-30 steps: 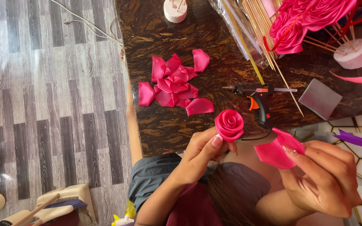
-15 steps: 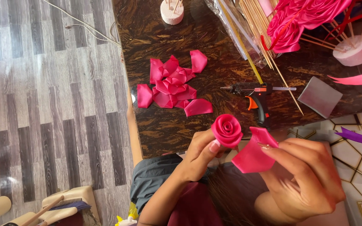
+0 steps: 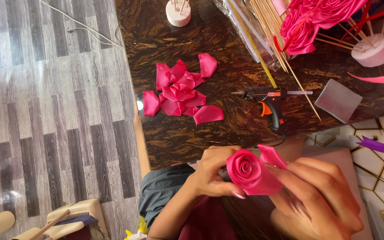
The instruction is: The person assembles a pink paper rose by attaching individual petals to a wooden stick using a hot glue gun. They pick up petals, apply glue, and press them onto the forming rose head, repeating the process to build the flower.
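Observation:
My left hand (image 3: 212,172) holds a pink ribbon rose (image 3: 244,169) from below, near the front edge of the dark marbled table (image 3: 178,133). My right hand (image 3: 318,195) presses a loose pink petal (image 3: 270,171) against the rose's right side. A pile of cut pink ribbon petals (image 3: 181,91) lies on the table beyond my hands. A black and orange glue gun (image 3: 267,100) lies on the table just above the rose.
Wooden skewers (image 3: 272,35) and finished pink roses (image 3: 314,20) fill the table's far right. White foam blocks stand at the top (image 3: 178,12) and the right (image 3: 375,51). A grey square pad (image 3: 338,100) lies right of the glue gun. Grey plank floor (image 3: 45,111) lies left.
My right hand has brought the loose petal leftward, from apart from the rose to wrapped against its right side. The left hand keeps hold of the rose.

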